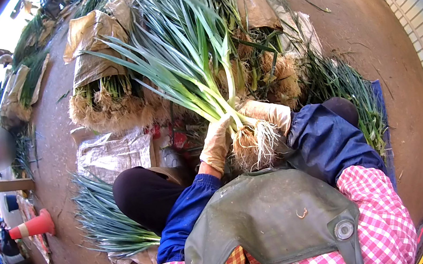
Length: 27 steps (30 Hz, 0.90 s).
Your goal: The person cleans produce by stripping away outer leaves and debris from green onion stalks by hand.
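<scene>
fingers clasped, a beige-gloved left hand holds long, green, leek-like stalks before an olive rubber apron, the beige-gloved right hand beside their stringy roots, its grasp unclear, in apparent sorting that likely next calls for evening the bunch.

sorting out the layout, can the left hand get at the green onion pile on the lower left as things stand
Probably not directly: the left hand grips a green onion bunch, and the person's bent left knee seems to lie between it and the green onion pile.
</scene>
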{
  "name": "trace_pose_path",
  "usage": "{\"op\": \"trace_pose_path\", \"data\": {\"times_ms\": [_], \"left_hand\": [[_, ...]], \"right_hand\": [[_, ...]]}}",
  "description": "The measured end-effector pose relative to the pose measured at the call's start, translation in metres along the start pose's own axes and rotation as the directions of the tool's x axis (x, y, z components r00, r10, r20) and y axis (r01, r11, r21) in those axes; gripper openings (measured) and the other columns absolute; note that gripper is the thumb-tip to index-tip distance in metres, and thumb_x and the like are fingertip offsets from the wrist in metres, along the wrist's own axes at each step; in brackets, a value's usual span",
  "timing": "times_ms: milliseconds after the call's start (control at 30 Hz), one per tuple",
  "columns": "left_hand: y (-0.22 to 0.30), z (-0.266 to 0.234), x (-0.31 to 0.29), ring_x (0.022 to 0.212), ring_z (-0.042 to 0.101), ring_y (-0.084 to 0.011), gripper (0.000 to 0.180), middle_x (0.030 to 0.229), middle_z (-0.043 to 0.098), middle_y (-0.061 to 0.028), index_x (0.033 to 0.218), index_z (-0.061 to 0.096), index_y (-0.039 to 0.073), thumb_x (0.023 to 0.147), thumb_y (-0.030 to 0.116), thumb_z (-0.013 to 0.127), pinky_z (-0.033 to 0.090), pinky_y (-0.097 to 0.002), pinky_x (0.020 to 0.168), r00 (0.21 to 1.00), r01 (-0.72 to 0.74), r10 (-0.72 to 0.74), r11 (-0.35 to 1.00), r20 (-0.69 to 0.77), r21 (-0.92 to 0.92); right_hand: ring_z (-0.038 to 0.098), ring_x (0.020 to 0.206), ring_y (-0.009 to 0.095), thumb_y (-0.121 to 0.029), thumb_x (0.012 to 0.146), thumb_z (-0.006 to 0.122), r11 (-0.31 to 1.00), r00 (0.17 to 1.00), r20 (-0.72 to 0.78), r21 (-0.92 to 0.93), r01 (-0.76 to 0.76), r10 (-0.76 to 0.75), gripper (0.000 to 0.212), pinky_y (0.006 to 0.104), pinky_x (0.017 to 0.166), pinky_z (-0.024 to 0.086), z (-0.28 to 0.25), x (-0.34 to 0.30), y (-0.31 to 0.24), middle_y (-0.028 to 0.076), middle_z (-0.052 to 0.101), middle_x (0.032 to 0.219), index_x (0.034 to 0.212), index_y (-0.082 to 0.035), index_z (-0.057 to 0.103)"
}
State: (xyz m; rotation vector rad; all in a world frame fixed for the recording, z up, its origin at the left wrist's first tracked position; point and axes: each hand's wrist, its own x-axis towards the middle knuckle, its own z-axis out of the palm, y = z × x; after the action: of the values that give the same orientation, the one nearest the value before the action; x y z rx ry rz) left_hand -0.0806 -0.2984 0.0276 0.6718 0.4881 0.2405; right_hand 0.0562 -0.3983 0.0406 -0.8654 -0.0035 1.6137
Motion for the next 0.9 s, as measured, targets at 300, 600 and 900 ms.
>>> {"op": "trace_pose_path", "data": {"times_ms": [300, 600, 900], "left_hand": [[-0.001, 0.007, -0.006, 0.077, 0.065, -0.0211, 0.028, 0.095, 0.066, -0.0141, 0.107, 0.060, -0.009, 0.084, 0.006, 0.057, 0.054, -0.0296, 0.068, 0.999, 0.030, -0.032, 0.987, -0.011, -0.161], [0.013, 0.038, -0.022, 0.064, 0.064, -0.0228, 0.022, 0.079, 0.065, -0.0129, 0.098, 0.061, -0.005, 0.087, 0.013, 0.055, 0.055, -0.0311, 0.056, 0.991, -0.003, -0.011, 0.995, -0.132, -0.099], [0.022, 0.039, -0.019, 0.067, 0.066, -0.0259, 0.032, 0.081, 0.065, -0.0194, 0.096, 0.059, -0.012, 0.086, 0.018, 0.055, 0.058, -0.0349, 0.062, 0.997, 0.058, -0.063, 0.992, -0.040, -0.110]], "right_hand": [[0.065, 0.069, 0.015, -0.016, 0.093, 0.056, 0.993, 0.999, -0.005, 0.116, -0.039, 0.040, 0.019, 0.0279, 0.061, 0.055, 0.061, -0.046, -0.002, 0.008, 0.067, 0.084, 0.102, -0.004, 0.066], [0.066, 0.075, 0.018, -0.010, 0.090, 0.061, 0.858, 0.966, 0.171, 0.449, -0.250, 0.192, 0.015, 0.0296, 0.064, 0.057, 0.011, -0.010, 0.025, 0.009, 0.068, 0.087, 0.103, -0.009, 0.067], [0.066, 0.078, 0.028, -0.022, 0.089, 0.058, -0.148, 0.974, 0.005, -0.989, -0.029, -0.226, 0.021, 0.0347, 0.073, 0.054, 0.003, -0.065, 0.001, 0.014, 0.068, 0.090, 0.100, -0.007, 0.067]]}}
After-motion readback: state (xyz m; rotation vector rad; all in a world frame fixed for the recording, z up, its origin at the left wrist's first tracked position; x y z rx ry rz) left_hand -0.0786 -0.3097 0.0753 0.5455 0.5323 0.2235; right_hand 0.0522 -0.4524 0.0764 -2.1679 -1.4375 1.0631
